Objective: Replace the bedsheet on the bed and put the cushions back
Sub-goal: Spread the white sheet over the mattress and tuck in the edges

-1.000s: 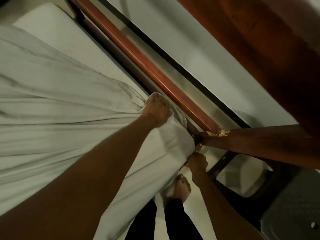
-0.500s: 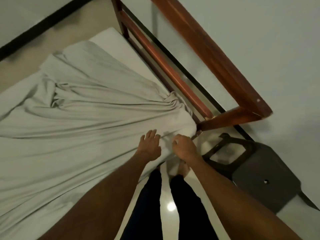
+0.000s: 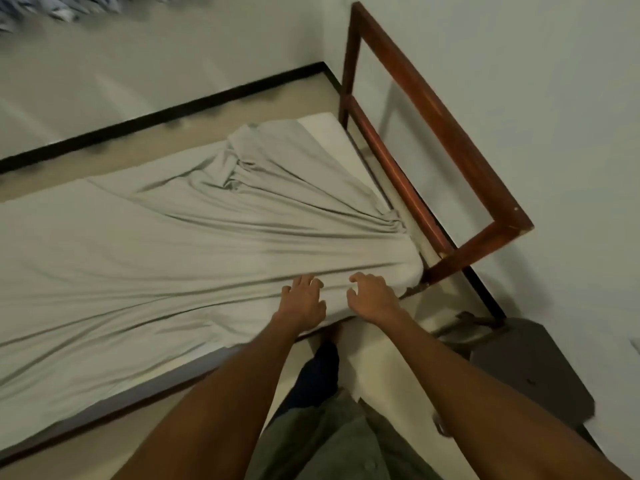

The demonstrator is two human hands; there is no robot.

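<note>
Head view, sole view.

Item: pale grey wrinkled cotton bedsheet. Count: one. It lies spread over the white foam mattress and is drawn in long creases toward the near corner beside the frame post, where it wraps over the mattress edge. A bunched knot of folds sits toward the far corner. That far corner of the mattress shows bare.

Item: reddish-brown wooden bed frame, two rails and a corner post. Count: one.

Item: left hand. Fingers spread and straight, resting flat on the sheet near the bed's edge, gripping nothing.

Item: right hand. Just beside the left but apart from it, fingers loosely hooked over the sheet. No cloth is visibly pinched.

Item: dark grey moulded stool, on the floor by the wall. Count: one.

Item: blue-and-white patterned cloth, top edge, blurred. Kind not determinable.

Cushions: none in view.

Step judged in hand: fitting the fresh sheet, with the near corner done. The next move likely calls for reaching the bunched folds, drawing them over the bare far corner and then smoothing the creases outward.
</note>
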